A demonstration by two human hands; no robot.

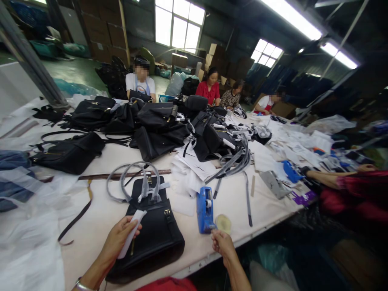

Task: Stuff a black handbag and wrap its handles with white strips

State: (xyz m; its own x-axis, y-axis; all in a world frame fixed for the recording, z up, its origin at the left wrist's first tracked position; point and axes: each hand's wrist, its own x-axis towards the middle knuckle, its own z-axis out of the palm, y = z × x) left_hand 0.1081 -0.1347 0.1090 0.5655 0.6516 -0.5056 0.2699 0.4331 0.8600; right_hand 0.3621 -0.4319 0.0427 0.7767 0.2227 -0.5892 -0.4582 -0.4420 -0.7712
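A black bag (157, 238) lies flat on the pale table near its front edge, its upper straps and grey handles wrapped in clear film. Over the bag's left side, my left hand (123, 233) is closed round a folded white strip (132, 234). My right hand (222, 242) is pinched at the front end of a blue tape dispenser (205, 212); whatever is between the fingertips is too small to make out. Just behind that hand lies a yellowish tape roll (223, 223).
Black bags (156, 139) are heaped across the table's middle. Wrapped straps (239, 159), white sheets (197, 163) and a brown strap (80, 214) lie about. A co-worker's arm (330, 178) reaches in from the right; several people sit beyond the table.
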